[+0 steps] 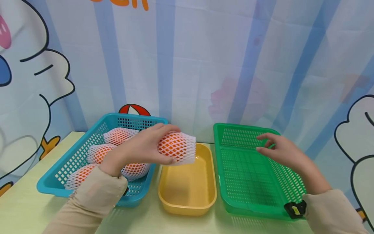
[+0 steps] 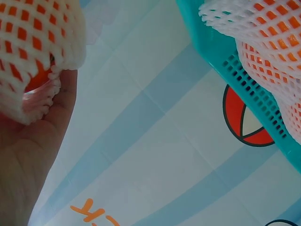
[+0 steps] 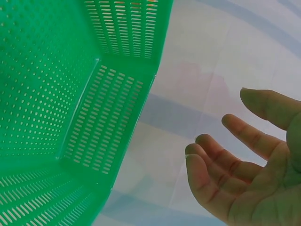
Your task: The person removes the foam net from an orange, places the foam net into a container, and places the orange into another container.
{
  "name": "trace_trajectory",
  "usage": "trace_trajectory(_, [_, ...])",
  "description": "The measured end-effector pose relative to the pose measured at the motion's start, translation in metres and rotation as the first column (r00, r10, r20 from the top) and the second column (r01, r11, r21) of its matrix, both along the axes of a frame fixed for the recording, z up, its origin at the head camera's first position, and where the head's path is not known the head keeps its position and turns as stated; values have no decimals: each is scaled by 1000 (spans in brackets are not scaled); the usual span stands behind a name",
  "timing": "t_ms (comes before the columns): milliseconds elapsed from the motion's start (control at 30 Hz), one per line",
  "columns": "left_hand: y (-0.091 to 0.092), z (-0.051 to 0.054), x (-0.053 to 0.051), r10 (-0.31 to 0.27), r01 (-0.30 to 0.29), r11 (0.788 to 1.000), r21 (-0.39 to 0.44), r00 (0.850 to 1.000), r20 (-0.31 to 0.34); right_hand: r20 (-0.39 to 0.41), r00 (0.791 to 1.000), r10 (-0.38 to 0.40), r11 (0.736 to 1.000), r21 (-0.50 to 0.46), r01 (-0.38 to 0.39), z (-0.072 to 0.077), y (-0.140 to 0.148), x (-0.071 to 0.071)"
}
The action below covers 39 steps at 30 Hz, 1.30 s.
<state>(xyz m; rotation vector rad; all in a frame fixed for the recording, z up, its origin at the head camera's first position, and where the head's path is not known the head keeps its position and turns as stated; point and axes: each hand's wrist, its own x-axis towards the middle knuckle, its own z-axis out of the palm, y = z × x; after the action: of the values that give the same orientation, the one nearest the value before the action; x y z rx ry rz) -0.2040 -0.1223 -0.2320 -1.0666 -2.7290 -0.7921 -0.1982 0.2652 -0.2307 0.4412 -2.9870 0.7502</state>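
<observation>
Sleeves [image 1: 90, 201] up close, left hand [image 1: 143, 146] clamped round the netted fruit [image 1: 176, 148]: firm but gentle looks best; right hand [image 1: 283, 151] loosely apart, empty.

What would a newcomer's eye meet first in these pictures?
Probably the rounded orange object in white foam netting, gripped by the left hand near the head view's centre. Next, the green perforated plastic basket at right and the blue plastic basket at left with similar netted objects.
</observation>
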Motion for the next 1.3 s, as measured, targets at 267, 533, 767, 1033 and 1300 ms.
trace_trajectory(267, [10, 1, -1, -13, 13, 1000, 14, 1000, 14, -20, 1000, 2, 1000, 0, -2, -1, -9, -4])
trace_trajectory(533, [18, 0, -4, -34, 34, 999, 27, 999, 9, -47, 999, 19, 1000, -22, -20, 0, -15, -3])
trace_trajectory(767, [27, -2, -4, -47, 47, 998, 41, 999, 4, -74, 996, 42, 998, -43, -45, -2, -22, -4])
trace_trajectory(1033, [37, -2, -4, -25, 25, 998, 50, 1000, 5, -86, 996, 37, 996, -82, -44, 0, -29, -3])
trace_trajectory(1300, [44, -4, -5, -35, 36, 997, 71, 999, -5, -120, 991, 58, 992, -108, -71, 2, -39, -1])
